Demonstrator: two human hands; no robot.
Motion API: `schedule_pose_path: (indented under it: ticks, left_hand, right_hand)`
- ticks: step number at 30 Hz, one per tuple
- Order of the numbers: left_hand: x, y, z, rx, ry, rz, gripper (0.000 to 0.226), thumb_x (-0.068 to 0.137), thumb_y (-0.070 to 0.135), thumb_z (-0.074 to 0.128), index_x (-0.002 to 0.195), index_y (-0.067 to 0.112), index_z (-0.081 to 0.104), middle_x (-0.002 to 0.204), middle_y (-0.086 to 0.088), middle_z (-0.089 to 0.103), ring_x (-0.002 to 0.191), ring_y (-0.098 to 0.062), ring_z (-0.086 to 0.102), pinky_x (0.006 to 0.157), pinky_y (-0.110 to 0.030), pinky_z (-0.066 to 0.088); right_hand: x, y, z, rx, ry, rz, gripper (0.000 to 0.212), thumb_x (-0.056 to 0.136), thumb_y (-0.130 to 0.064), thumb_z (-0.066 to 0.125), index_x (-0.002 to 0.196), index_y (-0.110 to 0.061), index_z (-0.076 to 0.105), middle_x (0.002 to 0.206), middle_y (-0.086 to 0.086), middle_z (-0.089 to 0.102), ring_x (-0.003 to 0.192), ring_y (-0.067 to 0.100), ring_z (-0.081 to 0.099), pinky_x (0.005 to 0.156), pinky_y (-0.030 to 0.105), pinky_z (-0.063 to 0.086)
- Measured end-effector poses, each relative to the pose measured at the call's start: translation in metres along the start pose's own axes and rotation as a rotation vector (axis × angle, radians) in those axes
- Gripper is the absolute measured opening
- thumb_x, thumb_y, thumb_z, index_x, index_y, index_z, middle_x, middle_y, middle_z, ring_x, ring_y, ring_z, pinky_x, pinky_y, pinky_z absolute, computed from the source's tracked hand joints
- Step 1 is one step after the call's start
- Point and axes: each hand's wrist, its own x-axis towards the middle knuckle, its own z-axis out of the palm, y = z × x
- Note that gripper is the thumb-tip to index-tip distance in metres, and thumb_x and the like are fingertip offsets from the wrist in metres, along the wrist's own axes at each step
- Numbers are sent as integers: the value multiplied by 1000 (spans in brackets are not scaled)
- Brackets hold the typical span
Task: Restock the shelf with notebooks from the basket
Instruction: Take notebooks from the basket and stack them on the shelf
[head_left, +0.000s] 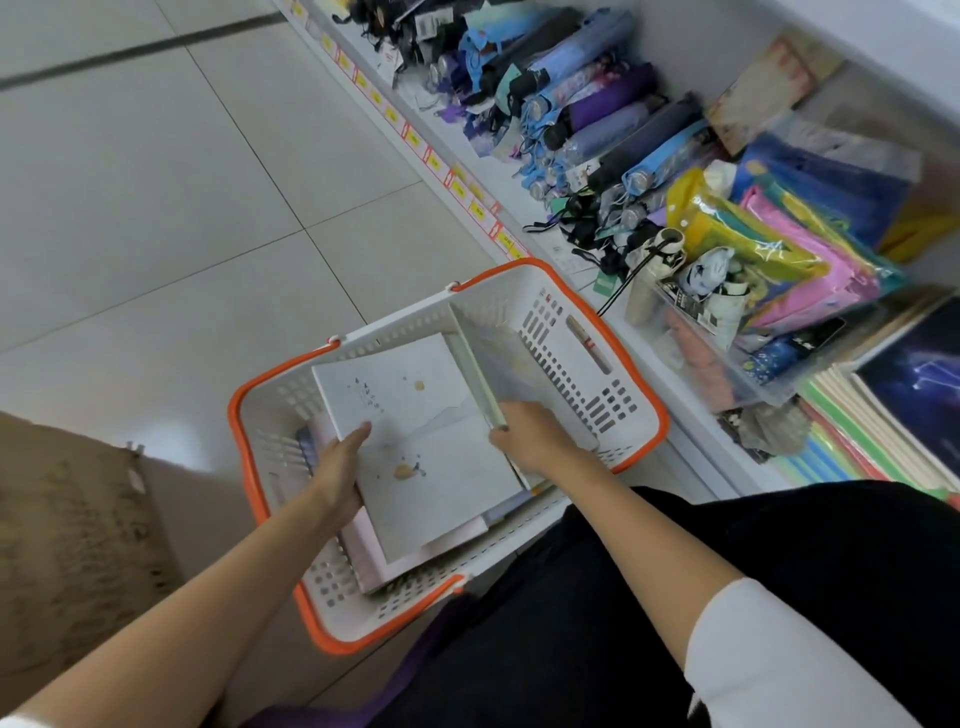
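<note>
The left hand (337, 467) holds the top notebook (415, 415) by its left long edge, thumb flat on the pale cover and fingers tucked under. Across that cover, the right hand (535, 436) is curled round the near end of a standing notebook (475, 371) that leans on its edge; its fingers go out of sight behind the book, so how firm the hold is I cannot tell. The top notebook's long axis runs away from the person, between the two hands, and more notebooks lie under it in the basket (660, 415). The basket sits on the tiled floor (182, 208), close against the shelf (519, 208). The shelf lies to the right of both grips and beyond them, so the right hand is the nearer one for a hand-over. Further right, just past the right forearm, a shelf stack of notebooks (883, 431) lies flat beside a clear tub (701, 364). That looks the likely slot, and room there seems tight. Beyond the tub lie folded umbrellas (597, 104)
</note>
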Motion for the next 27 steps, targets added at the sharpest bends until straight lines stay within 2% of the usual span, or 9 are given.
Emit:
schedule_pose_path:
  ticks: [3, 5, 8, 11, 14, 17, 20, 24, 27]
  left_hand:
    - [-3, 2, 8, 28, -9, 22, 48, 91, 54, 50, 129, 25, 54, 121, -9, 66, 108, -34, 63, 97, -57, 45]
    - [-4, 2, 11, 70, 8, 31, 72, 75, 71, 56, 127, 21, 57, 117, -10, 68, 104, -33, 66, 96, -56, 47]
    - [-12, 7, 22, 160, 130, 6, 99, 59, 79, 66, 129, 11, 50, 119, -4, 63, 101, -31, 65, 90, -48, 53]
    - [-16, 9, 31, 139, 201, 45, 52, 81, 29, 75, 118, 0, 54, 113, -16, 65, 89, -30, 63, 76, -37, 52]
    - [-15, 13, 27, 95, 152, 106, 32, 84, -3, 66, 115, -2, 59, 117, -23, 64, 88, -31, 64, 76, -39, 52]
    - [-27, 32, 28, 44, -49, 133, 16, 88, -1, 60, 102, 6, 64, 96, -13, 72, 73, -21, 71, 65, -32, 58]
    - [-44, 58, 41, 59, -212, 112, 16, 92, 9, 58, 106, 6, 64, 90, -8, 74, 71, -18, 72, 61, -31, 60]
    - [-64, 87, 83, 54, -342, 16, 28, 91, 33, 59, 106, 11, 68, 101, -10, 72, 80, -24, 72, 68, -38, 60]
    - [-80, 103, 125, 73, -346, 44, 48, 78, 48, 69, 111, 13, 71, 106, -12, 72, 89, -27, 70, 77, -44, 59]
  right_hand:
    - [-18, -37, 5, -94, -118, -169, 21, 85, -16, 53, 68, -7, 42, 60, 6, 39, 54, 20, 38, 50, 30, 27]
    - [-31, -53, 14, -198, -166, -257, 20, 86, -15, 52, 70, -4, 46, 57, 7, 40, 51, 22, 39, 47, 31, 27]
    - [-41, -62, 28, -203, -209, -311, 18, 91, -17, 51, 91, 1, 55, 71, 14, 54, 64, 31, 53, 52, 34, 35]
    - [-47, -60, 43, -73, -268, -327, 30, 96, -21, 49, 120, -5, 57, 106, 16, 65, 97, 32, 60, 77, 40, 49]
    - [-45, -47, 36, 143, -212, -232, 45, 97, -31, 53, 138, -14, 50, 141, 8, 51, 128, 24, 49, 107, 38, 39]
    - [-32, -16, 5, 141, -7, -95, 62, 96, -39, 53, 148, -13, 32, 153, 8, 34, 139, 26, 34, 114, 40, 30]
    - [-33, 6, -31, 406, 41, 97, 70, 99, -48, 42, 154, -13, 16, 160, 5, 18, 147, 23, 18, 118, 39, 18]
    - [-58, 16, -70, 767, -61, 188, 63, 100, -53, 31, 153, -22, 18, 160, -2, 15, 148, 21, 15, 119, 45, 13]
    - [-86, 14, -105, 929, 126, 114, 49, 102, -40, 37, 147, -20, 33, 149, -3, 37, 137, 19, 37, 108, 41, 32]
